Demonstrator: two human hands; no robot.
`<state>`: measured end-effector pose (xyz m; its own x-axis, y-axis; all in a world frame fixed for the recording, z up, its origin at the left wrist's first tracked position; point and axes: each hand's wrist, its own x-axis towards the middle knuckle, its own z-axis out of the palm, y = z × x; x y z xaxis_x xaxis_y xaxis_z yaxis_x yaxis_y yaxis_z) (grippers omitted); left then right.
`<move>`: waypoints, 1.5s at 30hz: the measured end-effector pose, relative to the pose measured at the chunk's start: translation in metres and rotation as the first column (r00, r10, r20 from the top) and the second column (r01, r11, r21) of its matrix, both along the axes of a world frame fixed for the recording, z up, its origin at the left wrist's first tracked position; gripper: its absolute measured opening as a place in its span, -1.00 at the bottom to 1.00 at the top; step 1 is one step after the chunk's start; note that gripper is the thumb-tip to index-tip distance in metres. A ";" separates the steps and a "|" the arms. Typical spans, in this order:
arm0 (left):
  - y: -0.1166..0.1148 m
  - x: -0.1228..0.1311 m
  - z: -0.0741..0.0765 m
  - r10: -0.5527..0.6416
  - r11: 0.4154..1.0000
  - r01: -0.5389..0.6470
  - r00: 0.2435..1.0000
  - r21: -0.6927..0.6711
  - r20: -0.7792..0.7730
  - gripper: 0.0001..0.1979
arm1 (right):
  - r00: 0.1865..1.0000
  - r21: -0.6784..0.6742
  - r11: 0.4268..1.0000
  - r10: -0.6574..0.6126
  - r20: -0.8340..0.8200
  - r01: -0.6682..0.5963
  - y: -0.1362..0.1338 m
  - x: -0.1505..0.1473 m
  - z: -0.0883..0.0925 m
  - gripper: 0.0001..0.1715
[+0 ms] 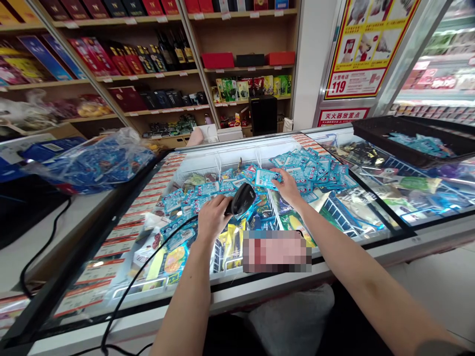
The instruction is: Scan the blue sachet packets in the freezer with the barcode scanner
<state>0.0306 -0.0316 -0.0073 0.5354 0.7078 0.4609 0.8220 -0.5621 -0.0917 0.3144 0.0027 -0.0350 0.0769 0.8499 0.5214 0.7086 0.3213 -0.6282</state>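
Note:
My left hand (212, 216) is wrapped round the handle of a black barcode scanner (244, 199), whose head points to the right. A black cable (152, 254) trails from it down to the lower left. Between its fingers my right hand (287, 187) grips a small blue packet (266, 179), held up close to the scanner's head. Under and beyond that hand lies a heap of similar blue packets (315, 168) on the glass of a chest freezer. More blue packets (200, 197) are spread out left of the scanner.
A clear bag of blue packets (100, 160) stands at the left. On the freezer's right side is a black tray (401, 148) with blue packets in it. A blurred pinkish object (277, 252) lies at the front edge. Stocked shelves (148, 74) rise behind.

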 end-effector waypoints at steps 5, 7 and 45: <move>0.000 0.000 -0.001 -0.011 1.000 0.011 1.000 -0.004 -0.006 -0.62 | 0.996 -0.010 1.000 0.008 -0.083 -0.008 -0.002 0.000 0.001 -0.55; 0.001 0.000 -0.002 -0.015 1.000 0.015 1.000 -0.002 -0.010 -0.62 | 0.995 -0.018 1.000 0.007 -0.095 -0.009 -0.002 -0.001 0.002 -0.55; 0.001 -0.001 -0.001 0.057 0.994 -0.060 0.998 0.091 0.035 -0.68 | 0.933 0.076 0.930 -0.360 0.001 0.359 0.003 0.032 0.003 -0.41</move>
<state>0.0300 -0.0304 -0.0086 0.4780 0.6912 0.5420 0.8567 -0.5031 -0.1140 0.3463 0.0061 -0.0316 0.3618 0.7260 0.5848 0.7941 0.0886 -0.6013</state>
